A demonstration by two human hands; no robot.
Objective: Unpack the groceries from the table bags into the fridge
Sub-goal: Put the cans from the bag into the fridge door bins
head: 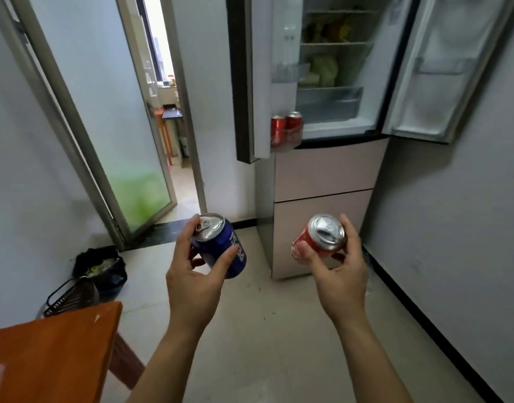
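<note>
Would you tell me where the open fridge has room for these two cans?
The right door's bins look bare. The left door's bottom bin has little room beside two red cans. The shelves are crowded.

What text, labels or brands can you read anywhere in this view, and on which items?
Nothing can be read for certain.
Blue can, left hand: white lettering, sideways and blurred, unreadable.
Red can, right hand: white script mostly hidden by the fingers, unreadable.
Two red cans in the left fridge door shelf: white marks too small to read.
Sticker high on the right fridge door: print too small.
</note>
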